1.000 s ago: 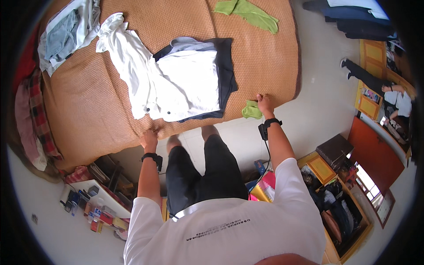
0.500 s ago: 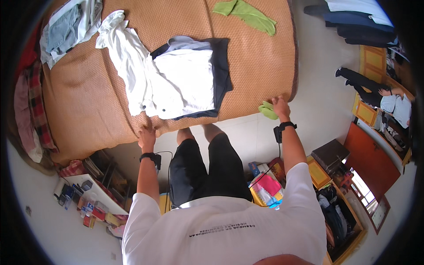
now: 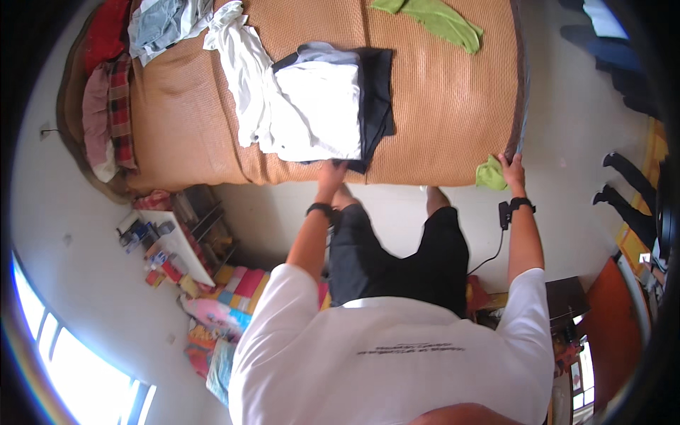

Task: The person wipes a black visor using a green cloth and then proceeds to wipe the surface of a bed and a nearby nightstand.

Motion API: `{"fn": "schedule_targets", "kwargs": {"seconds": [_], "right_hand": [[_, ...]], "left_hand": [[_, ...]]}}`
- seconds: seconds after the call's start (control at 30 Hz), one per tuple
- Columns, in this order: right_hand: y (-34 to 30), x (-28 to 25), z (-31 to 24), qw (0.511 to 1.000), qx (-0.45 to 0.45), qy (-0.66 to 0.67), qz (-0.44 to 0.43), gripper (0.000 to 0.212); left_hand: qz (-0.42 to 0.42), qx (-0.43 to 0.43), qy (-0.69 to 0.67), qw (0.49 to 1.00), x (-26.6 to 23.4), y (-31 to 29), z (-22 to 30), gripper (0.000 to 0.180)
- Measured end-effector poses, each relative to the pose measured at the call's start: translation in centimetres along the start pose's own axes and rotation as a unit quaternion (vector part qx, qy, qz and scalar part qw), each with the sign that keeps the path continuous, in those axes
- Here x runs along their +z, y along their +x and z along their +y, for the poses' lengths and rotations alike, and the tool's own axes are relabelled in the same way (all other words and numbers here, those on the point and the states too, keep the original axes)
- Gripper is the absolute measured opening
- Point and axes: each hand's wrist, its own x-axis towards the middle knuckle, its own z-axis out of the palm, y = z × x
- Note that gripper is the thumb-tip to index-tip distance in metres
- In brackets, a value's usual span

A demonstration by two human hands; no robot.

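My left hand is at the near edge of the woven mat on the bed, against the front edge of the folded clothes. Its fingers are blurred and partly hidden there. A white garment lies over dark navy cloth, with a long rumpled white piece to its left. At the bed's near right corner, my right hand is closed, with a small light-green cloth at its thumb side. Another green cloth lies farther back on the mat.
The bed's woven mat spans the upper view. Grey-blue clothes and a plaid cloth lie at its left. A white shelf unit with small boxes stands below left. At the right edge, another person's dark-clad legs show.
My left hand has moved right along the bed edge, from the bare mat to the folded clothes. The view has shifted; my right hand stays near the corner with the green cloth.
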Motion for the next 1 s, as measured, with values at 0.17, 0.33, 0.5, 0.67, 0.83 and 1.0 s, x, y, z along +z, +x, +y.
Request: {"fn": "schedule_targets", "kwargs": {"seconds": [0.17, 0.33, 0.5, 0.67, 0.83, 1.0], "right_hand": [[2.3, -1.7, 4.3, 0.986, -0.138, -0.079, -0.050, 0.072], [-0.2, -2.9, 5.6, 0.984, -0.146, -0.062, -0.078, 0.067], [-1.5, -4.6, 6.4, 0.982, -0.166, -0.061, -0.063, 0.055], [-1.0, -5.6, 5.8, 0.990, -0.113, -0.074, -0.042, 0.049], [0.2, -4.0, 5.1, 0.979, -0.158, -0.127, -0.032, 0.048], [1.3, -4.0, 8.2, 0.977, -0.176, -0.116, -0.026, 0.055]], "left_hand": [[0.041, -0.044, 0.103, 0.993, 7.9, -3.9, 6.4, 0.077], [0.111, -0.169, 0.098, 0.974, 8.3, -2.7, 2.8, 0.068], [-0.034, -0.333, -0.122, 0.935, 9.0, -4.0, -0.1, 0.049], [0.013, -0.338, -0.224, 0.914, 12.9, -4.6, -0.8, 0.039], [0.043, -0.253, -0.179, 0.950, 12.6, -5.5, -2.8, 0.037], [-0.056, -0.349, -0.319, 0.880, 10.9, -7.6, 2.0, 0.028]]}}
